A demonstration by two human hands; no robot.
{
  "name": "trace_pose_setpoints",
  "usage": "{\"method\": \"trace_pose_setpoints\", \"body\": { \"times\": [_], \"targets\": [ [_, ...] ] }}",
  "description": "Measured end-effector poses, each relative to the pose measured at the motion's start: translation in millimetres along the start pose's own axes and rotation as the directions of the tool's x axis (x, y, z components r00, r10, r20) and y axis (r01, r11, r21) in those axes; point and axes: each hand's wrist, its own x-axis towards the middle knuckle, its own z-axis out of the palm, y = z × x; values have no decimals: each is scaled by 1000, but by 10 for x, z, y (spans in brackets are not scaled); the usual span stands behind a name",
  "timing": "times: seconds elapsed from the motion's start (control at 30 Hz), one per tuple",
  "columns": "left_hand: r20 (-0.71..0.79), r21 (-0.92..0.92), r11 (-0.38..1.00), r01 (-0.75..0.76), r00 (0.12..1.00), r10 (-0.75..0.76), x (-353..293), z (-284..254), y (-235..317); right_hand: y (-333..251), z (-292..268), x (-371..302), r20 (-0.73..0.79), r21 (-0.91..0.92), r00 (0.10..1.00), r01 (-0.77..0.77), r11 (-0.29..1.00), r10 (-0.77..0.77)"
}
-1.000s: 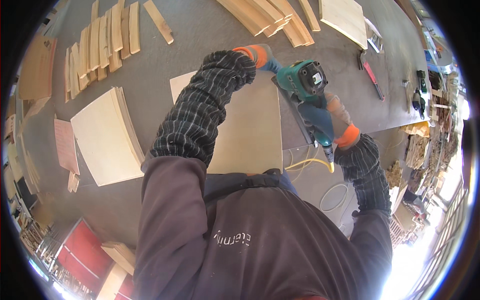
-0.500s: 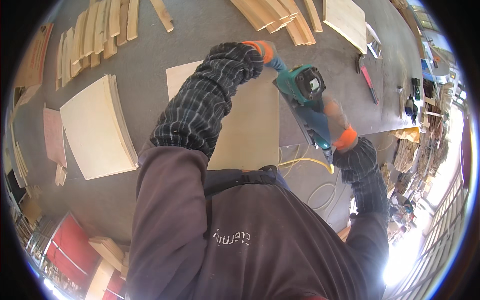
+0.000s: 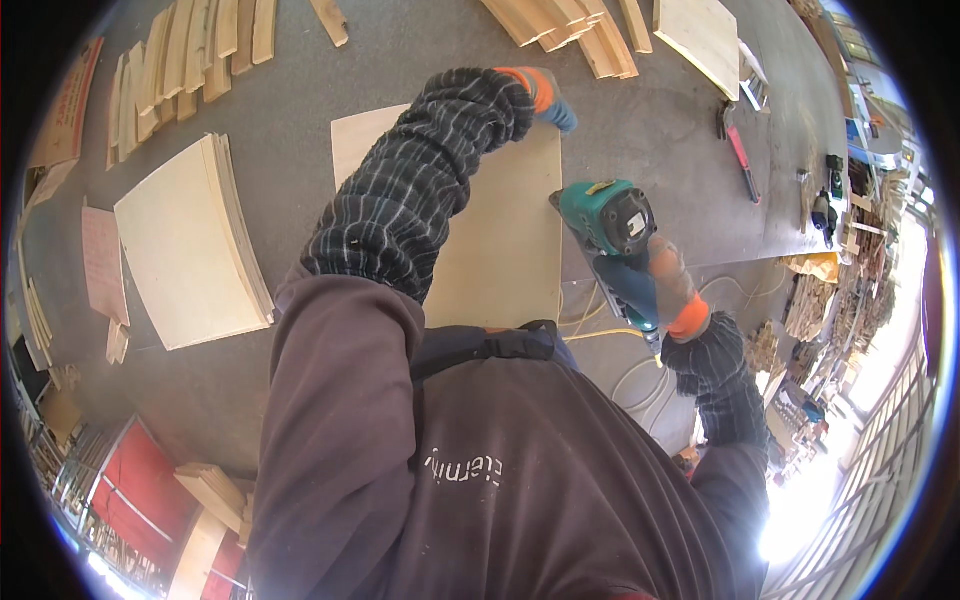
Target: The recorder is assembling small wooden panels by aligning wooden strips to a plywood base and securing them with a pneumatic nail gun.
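Note:
My right hand (image 3: 672, 285), in a grey and orange glove, is wrapped round the handle of a teal air nail gun (image 3: 605, 218). The gun's nose is at the right edge of a pale plywood board (image 3: 500, 235); whether it touches cannot be made out. A yellow hose (image 3: 605, 334) runs near the gun's lower end. At the board's far right corner, my gloved left hand (image 3: 548, 100) grips the edge, its fingers bent over and partly hidden by the sleeve. My left forearm covers part of the board.
Wooden strips (image 3: 185, 60) lie at the far left of the grey table (image 3: 290, 130), with more strips (image 3: 570, 30) at the far middle. A stack of plywood sheets (image 3: 190, 245) lies at left. A hammer (image 3: 740, 155) with a red handle rests at right.
The nail gun in my right hand has moved nearer to me, away from my left hand at the board's corner. My left hand stays on that corner.

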Motion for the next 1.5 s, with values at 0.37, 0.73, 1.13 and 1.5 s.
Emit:
{"method": "trace_pose_setpoints", "body": {
  "times": [0.37, 0.73, 1.13, 1.5],
  "targets": [
    [246, 268, 911, -313, 937, 249, 553, 197, -333, 185, 121, -309, -31, -139, 996, -93, 986, 89],
    [216, 339, 825, -452, 891, 400, 337, 127, -321, 427, 205, -513, 5, -113, 996, -93, 989, 95],
    [97, 18, 969, -248, 965, 245, -424, -136, -158, 959, -122, -609, -159, 237, 966, -163, 958, 204],
    [-345, 156, 981, 111, 937, -51, -1820, -1027, -1006, 2254, -1202, 575, -420, -670, 761, 107, 735, -494]
  ]
}}
